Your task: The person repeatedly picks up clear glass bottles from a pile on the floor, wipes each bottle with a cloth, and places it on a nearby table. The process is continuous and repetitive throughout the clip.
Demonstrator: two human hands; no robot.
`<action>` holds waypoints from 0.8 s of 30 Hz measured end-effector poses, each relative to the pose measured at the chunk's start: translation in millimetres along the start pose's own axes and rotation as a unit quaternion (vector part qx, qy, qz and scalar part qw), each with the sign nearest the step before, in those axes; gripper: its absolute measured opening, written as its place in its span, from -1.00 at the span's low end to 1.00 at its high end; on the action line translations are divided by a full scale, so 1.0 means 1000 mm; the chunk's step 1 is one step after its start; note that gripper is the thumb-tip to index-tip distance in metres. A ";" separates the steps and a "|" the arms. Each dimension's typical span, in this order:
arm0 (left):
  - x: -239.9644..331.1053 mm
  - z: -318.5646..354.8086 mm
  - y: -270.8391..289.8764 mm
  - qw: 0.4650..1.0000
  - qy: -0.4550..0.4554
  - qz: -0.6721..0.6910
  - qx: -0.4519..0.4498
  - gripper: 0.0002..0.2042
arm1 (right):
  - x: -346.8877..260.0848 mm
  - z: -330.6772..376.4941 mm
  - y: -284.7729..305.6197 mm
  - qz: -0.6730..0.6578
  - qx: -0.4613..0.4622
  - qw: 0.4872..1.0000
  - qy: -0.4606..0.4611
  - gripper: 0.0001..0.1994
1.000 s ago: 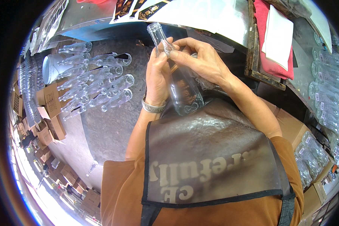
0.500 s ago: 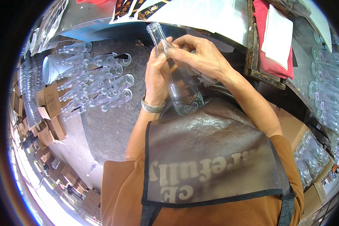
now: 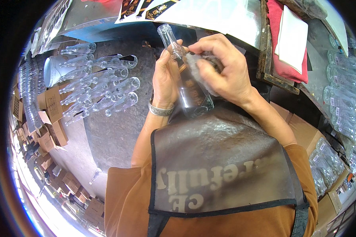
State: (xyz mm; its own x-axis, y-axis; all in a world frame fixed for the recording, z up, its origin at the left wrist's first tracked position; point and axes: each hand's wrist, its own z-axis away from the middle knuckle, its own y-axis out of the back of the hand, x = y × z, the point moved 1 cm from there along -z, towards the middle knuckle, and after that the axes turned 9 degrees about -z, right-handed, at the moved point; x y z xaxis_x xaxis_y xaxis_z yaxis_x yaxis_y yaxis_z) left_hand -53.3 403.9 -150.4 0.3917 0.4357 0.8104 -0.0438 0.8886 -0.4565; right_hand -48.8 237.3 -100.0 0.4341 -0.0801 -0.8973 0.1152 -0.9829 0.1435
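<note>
A clear glass bottle point(image 3: 194, 100) with a black and gold label leans across my lap, its neck pointing up and away from me. My left hand point(image 3: 165, 79) wraps round its side below the neck. In my right hand point(image 3: 227, 67), bent fingers hold a greyish cloth point(image 3: 197, 73) against the label's upper right edge. The bottle's base rests by the dark apron point(image 3: 221, 158). On the work surface beyond lie several black and gold labels point(image 3: 162, 10) on a white sheet, apart from both hands.
Several clear bottles point(image 3: 114, 89) stand on the floor at left beside a white bucket point(image 3: 53, 73) and cardboard boxes point(image 3: 53, 104). A wooden-edged stand point(image 3: 267, 59) at right bears a red cloth point(image 3: 300, 71) and white paper point(image 3: 292, 35). More bottles point(image 3: 340, 98) line the far right.
My right hand has shifted from pinching at the bottle's neck to the label's side, with the cloth now pressed there. The left hand keeps its hold, and the bottle has barely moved.
</note>
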 end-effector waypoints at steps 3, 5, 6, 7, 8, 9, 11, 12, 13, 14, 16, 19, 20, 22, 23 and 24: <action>-0.001 -0.001 0.000 1.000 -0.003 0.006 0.017 -0.46 | -0.007 0.004 -0.009 0.003 -0.035 0.999 -0.004 -0.74; 0.000 0.000 0.003 1.000 0.002 0.017 -0.003 -0.53 | 0.002 0.009 -0.011 0.026 -0.035 0.999 0.023 -0.70; 0.000 0.000 0.003 1.000 0.005 0.023 -0.014 -0.57 | 0.006 0.011 -0.011 0.039 -0.036 0.998 0.037 -0.68; -0.001 0.000 0.005 1.000 0.004 0.025 -0.014 -0.57 | 0.007 0.013 -0.011 0.041 -0.036 0.998 0.029 -0.68; -0.001 0.000 0.005 1.000 0.002 0.018 -0.009 -0.57 | 0.008 0.016 -0.012 0.042 -0.036 0.998 0.022 -0.68; -0.001 0.000 0.004 1.000 0.000 0.011 -0.005 -0.58 | 0.008 0.018 -0.011 0.044 -0.036 0.998 0.014 -0.68; -0.001 0.000 0.003 1.000 -0.017 -0.012 -0.001 -0.59 | 0.007 0.023 -0.009 0.048 -0.057 0.996 -0.041 -0.72; -0.003 0.000 0.005 1.000 -0.003 0.009 0.001 -0.56 | 0.006 0.024 -0.007 0.050 -0.067 0.994 -0.069 -0.74; -0.006 -0.001 0.009 1.000 0.010 0.029 0.002 -0.52 | 0.007 0.024 -0.006 0.054 -0.071 0.993 -0.076 -0.73; -0.008 -0.002 0.011 0.998 0.024 0.050 0.004 -0.49 | 0.008 0.023 -0.004 0.058 -0.075 0.992 -0.082 -0.72; -0.004 -0.002 0.007 0.999 0.018 0.044 0.002 -0.57 | 0.008 0.020 -0.004 0.071 -0.072 0.994 -0.052 -0.69; -0.001 -0.001 0.003 0.999 0.019 0.030 0.005 -0.62 | 0.003 0.012 -0.011 0.098 -0.068 0.991 0.063 -0.59; 0.000 -0.001 0.003 0.999 0.021 0.024 0.006 -0.62 | 0.004 0.013 -0.012 0.114 -0.074 0.989 0.058 -0.58; -0.001 -0.001 0.003 1.000 0.017 0.017 0.014 -0.63 | 0.006 0.015 -0.013 0.147 -0.089 0.984 0.051 -0.57; -0.004 -0.003 0.006 1.000 0.017 0.018 0.013 -0.63 | 0.005 0.016 -0.012 0.150 -0.085 0.984 0.038 -0.58; -0.006 -0.004 0.008 1.000 0.018 0.019 0.013 -0.63 | 0.006 0.016 -0.011 0.151 -0.081 0.985 0.032 -0.59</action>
State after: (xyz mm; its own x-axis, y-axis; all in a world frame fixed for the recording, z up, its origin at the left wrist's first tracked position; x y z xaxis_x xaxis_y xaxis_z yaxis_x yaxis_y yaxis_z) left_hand -52.4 407.6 -160.5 0.4229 0.4643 0.7781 -0.0827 0.8749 -0.4771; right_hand -62.2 245.3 -113.7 0.5256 -0.3489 -0.7759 0.1104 -0.8763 0.4689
